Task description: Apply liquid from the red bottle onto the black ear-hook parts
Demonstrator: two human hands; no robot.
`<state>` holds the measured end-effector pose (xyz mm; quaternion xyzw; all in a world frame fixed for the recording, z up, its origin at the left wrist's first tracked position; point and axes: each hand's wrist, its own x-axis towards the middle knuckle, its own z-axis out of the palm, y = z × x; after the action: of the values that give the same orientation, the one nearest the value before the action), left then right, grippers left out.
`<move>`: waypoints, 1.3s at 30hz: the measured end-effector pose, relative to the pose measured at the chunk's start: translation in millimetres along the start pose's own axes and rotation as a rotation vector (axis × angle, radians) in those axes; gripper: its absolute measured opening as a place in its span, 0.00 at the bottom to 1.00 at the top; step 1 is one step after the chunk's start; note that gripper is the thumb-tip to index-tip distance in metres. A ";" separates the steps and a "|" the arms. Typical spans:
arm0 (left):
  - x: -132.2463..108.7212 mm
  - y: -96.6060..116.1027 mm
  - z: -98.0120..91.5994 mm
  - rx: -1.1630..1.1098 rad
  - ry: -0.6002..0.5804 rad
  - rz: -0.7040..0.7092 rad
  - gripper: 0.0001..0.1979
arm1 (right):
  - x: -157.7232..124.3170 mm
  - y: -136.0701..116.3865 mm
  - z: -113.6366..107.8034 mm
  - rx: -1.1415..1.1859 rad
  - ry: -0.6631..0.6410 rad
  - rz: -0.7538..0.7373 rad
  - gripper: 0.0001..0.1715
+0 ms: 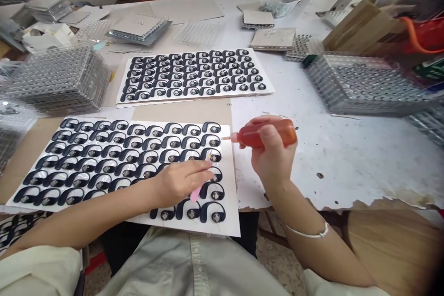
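Two white sheets carry rows of black ear-hook earphone parts with round metallic centres. My left hand (182, 181) rests over the near sheet (227, 185), pinching a pink plastic stick (196, 193) above the parts. The nearest part, an ear-hook piece (212, 191), lies just beside the stick. My right hand (272, 155) grips an orange squeeze bottle (267, 133) on its side, with its pale nozzle pointing left, just off the near sheet's right edge. The far sheet (265, 84) lies beyond, out of reach of both hands' current spot.
Stacks of clear blister trays (364, 84) stand at the right, and more (58, 81) at the left. Brown cardboard (180, 112) lies under the sheets. The white table's front edge (381, 204) is chipped and peeling. A silver bangle (307, 231) circles my right wrist.
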<state>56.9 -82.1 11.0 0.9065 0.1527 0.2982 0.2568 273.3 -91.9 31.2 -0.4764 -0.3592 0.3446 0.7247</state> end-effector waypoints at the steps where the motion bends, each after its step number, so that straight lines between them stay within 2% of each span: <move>1: -0.6 -0.3 2.4 0.042 0.037 0.072 0.13 | -2.7 2.3 -1.7 -0.049 0.011 -0.033 0.21; 4: 1.6 -1.9 5.8 0.184 0.122 0.276 0.10 | -5.8 9.5 -9.6 -0.198 0.031 -0.171 0.21; 6: 3.9 -3.1 5.2 0.275 0.145 0.342 0.08 | -4.9 11.8 -13.9 -0.256 0.026 -0.268 0.20; 12: 2.7 -2.2 1.5 0.393 0.154 0.363 0.08 | -0.4 9.2 -14.0 -0.320 0.014 -0.420 0.20; 18: 1.2 5.1 0.5 0.460 0.158 0.394 0.09 | 0.8 10.7 -12.4 -0.268 0.006 -0.411 0.19; 21: 2.1 7.8 -1.6 0.501 0.111 0.420 0.09 | 0.6 11.9 -12.9 -0.286 -0.005 -0.414 0.19; 27: 1.9 8.6 -2.6 0.551 0.105 0.400 0.09 | -2.7 13.3 -9.3 -0.314 -0.137 -0.439 0.15; 34: 2.1 10.1 1.4 0.542 0.103 0.393 0.09 | -3.6 15.4 -3.9 -0.395 -0.348 -0.590 0.10; 39: 2.3 11.7 3.8 0.595 0.089 0.399 0.09 | -3.2 17.1 -2.2 -0.416 -0.398 -0.592 0.10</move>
<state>62.5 -92.1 16.0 0.9398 0.0638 0.3239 -0.0886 270.9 -90.3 14.0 -0.4129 -0.6760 0.1268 0.5971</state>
